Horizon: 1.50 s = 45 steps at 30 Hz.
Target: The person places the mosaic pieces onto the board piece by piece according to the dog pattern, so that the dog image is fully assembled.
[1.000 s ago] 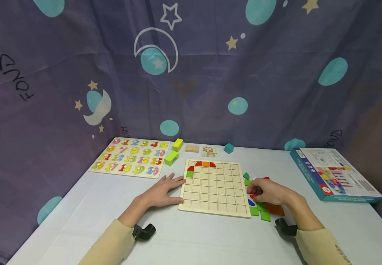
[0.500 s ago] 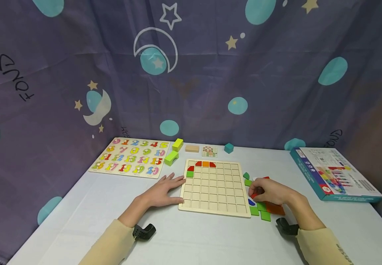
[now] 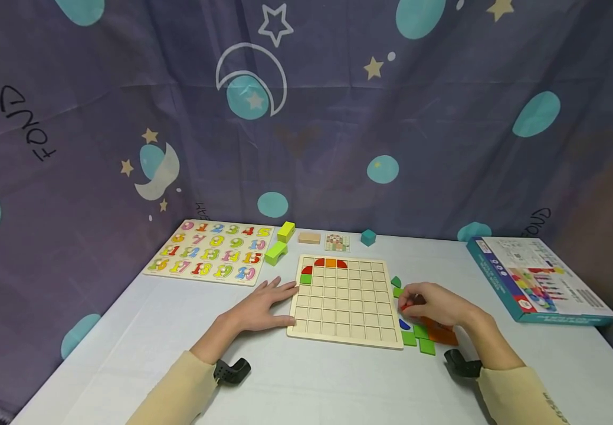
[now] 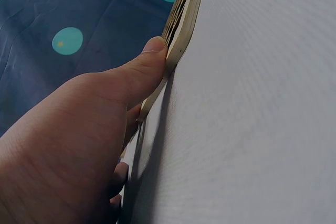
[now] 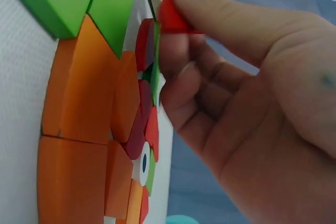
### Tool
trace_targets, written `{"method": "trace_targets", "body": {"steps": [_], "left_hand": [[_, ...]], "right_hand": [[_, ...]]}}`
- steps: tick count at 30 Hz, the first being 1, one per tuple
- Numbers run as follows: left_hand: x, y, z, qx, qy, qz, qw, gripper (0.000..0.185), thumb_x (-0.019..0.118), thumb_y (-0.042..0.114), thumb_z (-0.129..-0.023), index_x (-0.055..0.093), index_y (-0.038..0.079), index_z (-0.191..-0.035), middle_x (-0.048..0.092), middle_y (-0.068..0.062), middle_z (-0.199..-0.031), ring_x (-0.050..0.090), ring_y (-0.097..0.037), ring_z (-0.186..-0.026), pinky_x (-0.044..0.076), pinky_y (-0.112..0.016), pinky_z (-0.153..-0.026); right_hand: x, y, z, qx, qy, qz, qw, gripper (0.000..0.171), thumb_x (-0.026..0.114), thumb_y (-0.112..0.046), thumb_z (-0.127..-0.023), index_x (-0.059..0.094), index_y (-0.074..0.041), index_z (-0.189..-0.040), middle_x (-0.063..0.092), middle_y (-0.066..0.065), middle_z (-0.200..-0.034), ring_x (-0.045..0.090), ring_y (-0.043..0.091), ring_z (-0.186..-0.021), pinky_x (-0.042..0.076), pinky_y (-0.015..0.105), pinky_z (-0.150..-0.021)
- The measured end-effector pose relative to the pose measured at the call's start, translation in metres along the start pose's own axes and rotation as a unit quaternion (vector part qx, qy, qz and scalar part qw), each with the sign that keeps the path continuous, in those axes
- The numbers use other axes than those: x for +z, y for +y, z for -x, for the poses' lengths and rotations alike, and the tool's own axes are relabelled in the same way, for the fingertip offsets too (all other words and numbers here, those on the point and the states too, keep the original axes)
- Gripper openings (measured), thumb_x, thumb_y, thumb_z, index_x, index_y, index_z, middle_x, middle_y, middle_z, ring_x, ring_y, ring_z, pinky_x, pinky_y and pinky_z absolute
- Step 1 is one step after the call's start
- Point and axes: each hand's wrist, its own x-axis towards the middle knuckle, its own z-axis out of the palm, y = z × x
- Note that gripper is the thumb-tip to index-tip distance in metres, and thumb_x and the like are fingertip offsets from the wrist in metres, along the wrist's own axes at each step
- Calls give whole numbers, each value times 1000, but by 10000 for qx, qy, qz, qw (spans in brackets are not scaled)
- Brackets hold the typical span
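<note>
A wooden grid board (image 3: 346, 307) lies flat before me. Along its upper left cells sit several red quarter-round pieces, an orange square (image 3: 330, 263) and a green square (image 3: 305, 278). My left hand (image 3: 261, 307) rests at the board's left edge, fingers spread; in the left wrist view the thumb touches the board's side. Beyond the right edge, my right hand (image 3: 436, 304) pinches a red piece with a curved edge (image 5: 170, 17) between thumb and fingers, raised above the loose pieces. Its thumb hides part of that piece.
Loose orange blocks (image 5: 79, 93), green squares (image 3: 427, 346) and a blue piece (image 3: 404, 324) lie right of the board. A number puzzle (image 3: 207, 254), light green blocks (image 3: 276, 253), a pattern card (image 3: 337, 242) and a teal cube (image 3: 368, 237) stand behind; a box (image 3: 542, 280) lies at far right.
My right hand lifts the red piece slightly away from the loose pieces, uncovering more of the blue and orange ones. The left hand stays at the board's edge.
</note>
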Motion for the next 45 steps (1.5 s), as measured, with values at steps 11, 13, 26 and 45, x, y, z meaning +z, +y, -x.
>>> {"method": "trace_targets", "body": {"steps": [11, 13, 26, 45], "left_hand": [[-2, 0, 0, -2, 11, 20, 10000, 77, 66, 57, -93, 45, 16, -154, 35, 0, -161, 15, -38, -151, 9, -55, -121], [-2, 0, 0, 8, 19, 16, 10000, 77, 66, 57, -93, 45, 15, -154, 35, 0, -161, 15, -38, -151, 9, -55, -121], [-2, -2, 1, -10, 29, 30, 10000, 78, 66, 57, -92, 45, 15, -154, 34, -2, -161, 14, -38, -151, 8, -56, -120], [1, 0, 0, 19, 15, 70, 10000, 76, 66, 56, -93, 45, 16, -154, 35, 0, -161, 15, -38, -151, 9, -56, -120]], "right_hand": [[-2, -2, -4, -181, 217, -332, 9991, 8, 69, -11, -97, 67, -10, -105, 60, 3, -93, 56, 22, -81, 52, 27, -66], [-2, -2, -5, -150, 231, -341, 9990, 9, 69, -13, -97, 67, -11, -105, 60, 4, -93, 56, 22, -80, 52, 28, -64], [3, -7, -11, -511, 428, -623, 9958, 19, 71, -14, -95, 68, -6, -113, 65, 5, -103, 56, 24, -87, 52, 28, -71], [19, -28, -36, -843, 286, -1284, 9877, 21, 66, -8, -97, 70, -3, -117, 63, 15, -118, 65, 26, -86, 54, 28, -78]]}}
